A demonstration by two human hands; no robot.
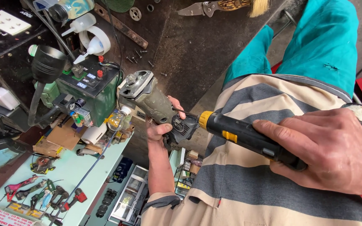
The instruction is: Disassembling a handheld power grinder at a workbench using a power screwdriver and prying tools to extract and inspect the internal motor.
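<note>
We see the left hand (161,125) clamped around an angle grinder (153,104), held above the bench's edge, while the right hand (332,150) grips a black-and-yellow screwdriver (248,136) whose tip meets the grinder's rear.

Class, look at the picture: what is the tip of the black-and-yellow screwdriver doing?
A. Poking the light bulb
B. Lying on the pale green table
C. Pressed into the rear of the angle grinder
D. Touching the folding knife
C: the right hand grips the screwdriver, whose tip meets the rear of the angle grinder held by the left hand.
</note>
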